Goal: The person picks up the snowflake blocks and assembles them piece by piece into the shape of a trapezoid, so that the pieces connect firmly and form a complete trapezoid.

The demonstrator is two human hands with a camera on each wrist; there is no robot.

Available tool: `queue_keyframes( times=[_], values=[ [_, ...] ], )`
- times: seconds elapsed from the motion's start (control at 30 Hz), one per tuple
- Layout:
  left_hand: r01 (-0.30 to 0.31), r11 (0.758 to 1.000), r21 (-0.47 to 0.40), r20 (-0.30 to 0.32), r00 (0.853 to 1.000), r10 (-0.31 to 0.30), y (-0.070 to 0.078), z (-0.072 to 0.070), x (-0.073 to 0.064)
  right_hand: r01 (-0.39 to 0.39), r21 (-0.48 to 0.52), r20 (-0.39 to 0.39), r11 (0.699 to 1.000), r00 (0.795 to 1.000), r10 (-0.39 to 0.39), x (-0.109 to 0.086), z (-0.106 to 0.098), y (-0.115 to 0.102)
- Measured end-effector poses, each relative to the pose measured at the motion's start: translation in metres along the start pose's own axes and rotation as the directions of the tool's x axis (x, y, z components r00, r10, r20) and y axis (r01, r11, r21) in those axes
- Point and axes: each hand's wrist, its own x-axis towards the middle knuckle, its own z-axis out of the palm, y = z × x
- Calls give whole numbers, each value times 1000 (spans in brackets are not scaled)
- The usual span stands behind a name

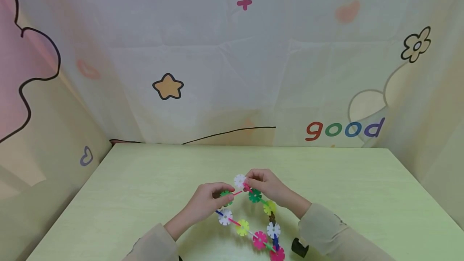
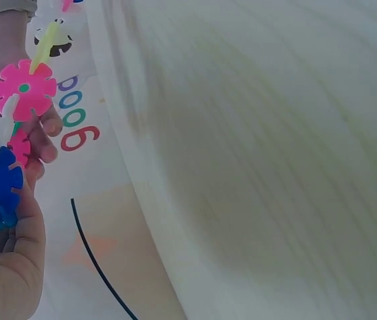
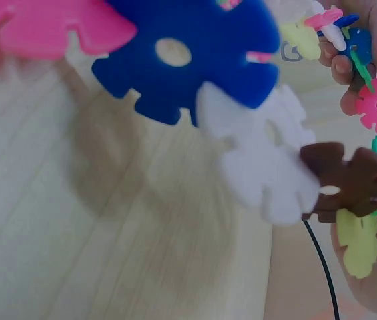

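Note:
A chain of slotted plastic snowflake discs, in pink, white, yellow, green, blue and brown, hangs in a loop between both hands. My left hand [image 1: 203,202] pinches a green disc [image 1: 227,198] between thumb and fingers. Beside a white disc [image 1: 239,180], my right hand [image 1: 268,184] pinches a pink disc [image 1: 246,187]. Just below the right fingers is a darker green disc [image 1: 255,195]. Down the loop's right side come a yellow disc [image 1: 269,208], a brown disc [image 3: 348,179] and a white disc [image 3: 265,167]. A blue disc [image 2: 0,180] overlaps a hand in the left wrist view.
The pale wooden table [image 1: 145,180] lies beneath the chain. A printed cloth [image 1: 203,59] stands behind and at both sides. Close to the right sleeve is a small black object [image 1: 299,247]. A pink disc [image 1: 277,253] hangs at the loop's low end.

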Motion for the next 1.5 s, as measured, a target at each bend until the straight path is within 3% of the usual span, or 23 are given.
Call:
queue_keyframes(
  times=[0.13,0.23,1.0,1.5],
  values=[
    [-3,1000,-23,-5,1000,3,-18,1,4,1,54,33,999,999,-3,-2,-2,-1],
    [-6,999,-43,0,1000,6,-23,0,5,-5,77,61,997,998,1,-3,-3,-1],
    [-4,998,-63,13,1000,5,-27,-6,3,20,79,173,997,984,-34,-6,-5,5],
    [21,997,-79,62,998,-16,-25,-4,4,42,37,237,998,970,-50,-5,-3,2]
  ],
)
